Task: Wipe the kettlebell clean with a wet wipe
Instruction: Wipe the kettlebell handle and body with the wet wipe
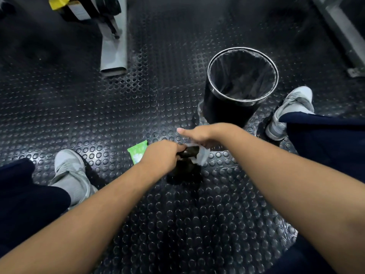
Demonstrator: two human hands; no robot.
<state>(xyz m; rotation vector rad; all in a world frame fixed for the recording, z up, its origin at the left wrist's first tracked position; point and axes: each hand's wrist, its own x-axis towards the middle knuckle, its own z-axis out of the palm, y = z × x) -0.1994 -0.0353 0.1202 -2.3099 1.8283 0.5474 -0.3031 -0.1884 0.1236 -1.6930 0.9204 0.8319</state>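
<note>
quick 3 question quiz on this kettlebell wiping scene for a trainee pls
1. True or false: the left hand grips the handle of the kettlebell.
2. Which hand holds the wet wipe against the handle? A) left B) right C) neither
3. Fill in: the green wipe pack lies on the floor right beside the ___ hand.

Key:
1. True.
2. B, the right hand.
3. left
</note>
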